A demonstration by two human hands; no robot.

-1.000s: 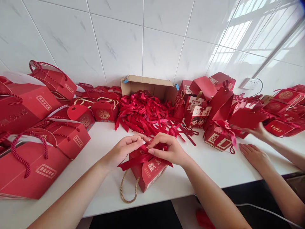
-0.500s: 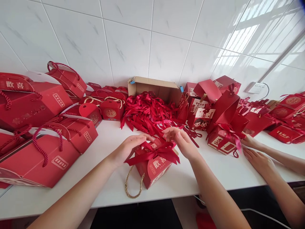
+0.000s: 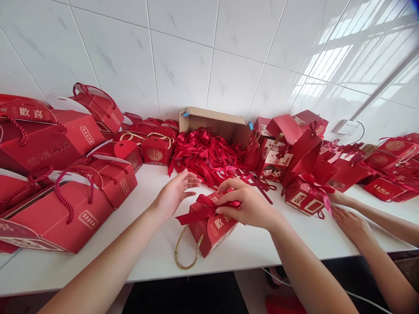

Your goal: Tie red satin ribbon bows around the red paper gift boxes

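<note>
In front of me on the white table stands a small red gift box (image 3: 212,233) with gold writing. A gold rope handle (image 3: 179,257) loops from its near left side onto the table. Across the top lies a red ribbon bow (image 3: 198,214), one tail reaching to the left. My right hand (image 3: 250,205) comes from the right with thumb and fingers closed over the bow's right loop, which it partly covers. Left of the box, my left hand (image 3: 173,194) is raised with its fingers apart, holding nothing.
Behind the box, red ribbons (image 3: 209,152) spill from a cardboard box (image 3: 216,120). Larger red boxes with rope handles (image 3: 78,209) crowd the left. More boxes (image 3: 275,163) stand at right, where another person's hands (image 3: 352,224) rest near a bow-tied box (image 3: 303,196).
My right hand has moved in and down from beside the bow onto its right loop. My left hand has drawn back to the left, off the bow, its fingers spreading.
</note>
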